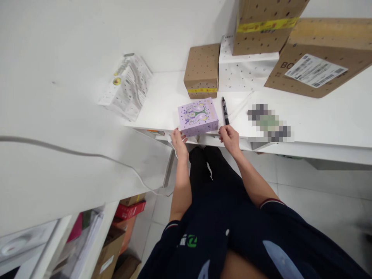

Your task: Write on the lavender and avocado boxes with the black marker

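A lilac box (199, 114) with a green and yellow printed design and small dark dots lies near the front edge of the white table. Beside its lower left corner is my left hand (180, 143), palm partly turned up, fingers loosely apart; whether the fingertips touch the box is unclear. My right hand (229, 138) is closed, with thumb and fingers drawn together just off the box's lower right corner. Anything between those fingers is hidden or too small to name. A black marker (225, 110) lies right of the box, its lower end close to my right knuckles.
Behind stand a small brown carton (202, 69), a white dotted box (247, 69), and larger cartons (316, 58) at the right. A white printed package (128, 87) leans at the left. A clear strip (241, 106) and a blurred-out item (270, 122) lie rightward. A grey cable (87, 152) crosses the left.
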`<state>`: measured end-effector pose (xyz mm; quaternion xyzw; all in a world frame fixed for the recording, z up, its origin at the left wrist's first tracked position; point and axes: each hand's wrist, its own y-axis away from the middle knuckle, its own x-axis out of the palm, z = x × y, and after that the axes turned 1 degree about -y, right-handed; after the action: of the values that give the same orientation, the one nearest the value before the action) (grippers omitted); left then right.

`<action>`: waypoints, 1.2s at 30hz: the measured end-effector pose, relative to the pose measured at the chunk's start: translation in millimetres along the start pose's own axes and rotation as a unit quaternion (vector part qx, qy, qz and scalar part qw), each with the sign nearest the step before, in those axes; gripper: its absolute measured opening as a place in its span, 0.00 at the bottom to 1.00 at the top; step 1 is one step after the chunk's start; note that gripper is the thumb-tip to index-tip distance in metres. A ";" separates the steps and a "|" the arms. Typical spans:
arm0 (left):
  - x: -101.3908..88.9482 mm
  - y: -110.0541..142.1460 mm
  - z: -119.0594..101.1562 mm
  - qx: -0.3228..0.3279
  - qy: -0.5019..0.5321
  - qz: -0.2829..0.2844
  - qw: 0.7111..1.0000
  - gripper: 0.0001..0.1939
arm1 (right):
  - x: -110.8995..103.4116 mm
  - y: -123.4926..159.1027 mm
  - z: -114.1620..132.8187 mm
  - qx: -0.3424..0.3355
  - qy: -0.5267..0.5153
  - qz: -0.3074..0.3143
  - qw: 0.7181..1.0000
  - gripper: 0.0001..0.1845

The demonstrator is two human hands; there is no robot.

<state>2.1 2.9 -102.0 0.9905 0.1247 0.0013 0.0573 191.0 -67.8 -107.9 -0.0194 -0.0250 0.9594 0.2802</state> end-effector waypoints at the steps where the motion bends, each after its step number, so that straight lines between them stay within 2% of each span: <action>1: 0.8 -4.2 -2.8 -0.042 0.018 0.022 0.999 0.28 | 0.2 -0.5 -0.4 0.001 -0.011 -0.003 1.000 0.21; 5: 1.4 -14.0 -15.4 -0.096 0.040 0.079 0.991 0.30 | -0.5 -3.0 -1.8 -0.005 -0.033 0.008 0.999 0.29; 10: -6.4 -8.0 -18.6 -0.145 0.099 0.167 0.970 0.32 | -3.7 -3.8 1.6 0.011 -0.026 0.041 0.999 0.35; 12: -10.4 -1.8 -14.1 -0.117 0.126 0.167 0.971 0.36 | -4.3 -3.1 5.0 0.024 -0.031 0.044 0.998 0.36; 15: -16.7 6.3 -4.6 -0.013 0.151 0.167 0.974 0.47 | -3.6 -1.2 11.0 0.043 -0.044 0.056 0.997 0.38; 18: -22.5 9.3 4.1 0.096 0.122 0.188 0.970 0.53 | -0.6 0.9 15.8 0.057 -0.052 0.085 0.993 0.38; 20: -25.3 8.6 9.5 0.138 0.098 0.199 0.965 0.55 | 1.6 1.6 17.3 0.055 -0.043 0.101 0.992 0.39; 27: -23.5 8.3 22.2 0.204 0.052 0.187 0.960 0.55 | 2.2 -1.2 10.4 0.034 0.012 0.109 0.993 0.42; 36: -11.4 29.1 -13.6 0.242 -0.040 0.125 0.961 0.55 | 2.7 -5.5 1.9 0.055 -0.046 0.073 0.995 0.44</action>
<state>-2.1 -26.4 -85.0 0.9818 -0.0055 -0.0613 -0.1798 191.6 -61.8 -105.7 0.0380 0.0167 0.9771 0.2085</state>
